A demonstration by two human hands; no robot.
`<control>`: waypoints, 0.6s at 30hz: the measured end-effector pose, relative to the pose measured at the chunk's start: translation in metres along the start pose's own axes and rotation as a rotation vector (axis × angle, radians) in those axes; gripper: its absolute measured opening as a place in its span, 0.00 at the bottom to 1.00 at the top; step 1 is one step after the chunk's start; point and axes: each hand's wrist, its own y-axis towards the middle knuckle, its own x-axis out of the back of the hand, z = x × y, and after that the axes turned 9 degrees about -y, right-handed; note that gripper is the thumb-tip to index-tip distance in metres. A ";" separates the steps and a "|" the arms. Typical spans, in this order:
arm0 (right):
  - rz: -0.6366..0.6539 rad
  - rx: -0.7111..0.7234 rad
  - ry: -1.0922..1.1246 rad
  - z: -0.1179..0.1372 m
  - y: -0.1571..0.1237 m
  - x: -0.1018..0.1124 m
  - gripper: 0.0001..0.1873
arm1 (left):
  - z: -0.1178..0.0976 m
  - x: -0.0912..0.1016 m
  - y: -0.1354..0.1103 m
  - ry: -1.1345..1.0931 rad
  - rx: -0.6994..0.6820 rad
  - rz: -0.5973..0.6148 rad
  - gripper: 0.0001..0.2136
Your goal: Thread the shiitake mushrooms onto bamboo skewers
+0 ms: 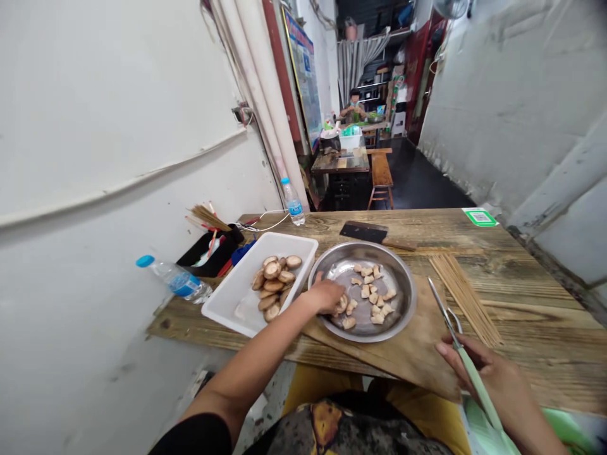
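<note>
My left hand (326, 296) reaches over the near-left rim of a round steel bowl (408, 303), fingers curled on a brown mushroom (341, 305). Cut pale mushroom pieces (374, 297) lie scattered on the bowl's bottom. Left of the bowl is a white plastic tray (239, 300) with a heap of whole brown-capped mushrooms (274, 284) at its right side. Over the table's near right part, my right hand (497, 379) grips scissors (474, 373) with pale green handles; their blades point up and away, slightly apart.
Under the bowl lies a wooden board (422, 360). A cleaver (365, 232) rests behind the bowl, thin wooden skewers (465, 297) to its right. Water bottles (294, 205) and a black container (202, 246) stand along the left. Farther back, a person (355, 110) sits at another table.
</note>
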 end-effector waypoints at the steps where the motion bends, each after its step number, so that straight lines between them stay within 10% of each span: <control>1: 0.011 0.011 0.008 0.000 -0.001 0.002 0.26 | 0.000 0.002 0.000 -0.025 -0.007 -0.009 0.23; 6: 0.013 0.146 -0.059 0.014 -0.001 -0.001 0.26 | -0.012 0.018 -0.005 -0.198 -0.034 -0.192 0.25; 9: -0.068 0.275 -0.186 0.028 0.003 -0.007 0.23 | -0.029 0.019 -0.008 -0.689 -0.058 -0.305 0.26; 13: -0.066 0.356 -0.385 0.048 0.014 -0.008 0.20 | -0.050 0.014 -0.018 -1.600 -0.043 -0.177 0.27; 18: -0.033 0.347 -0.595 0.065 0.024 0.005 0.20 | -0.057 0.012 -0.031 -1.931 -0.025 -0.076 0.22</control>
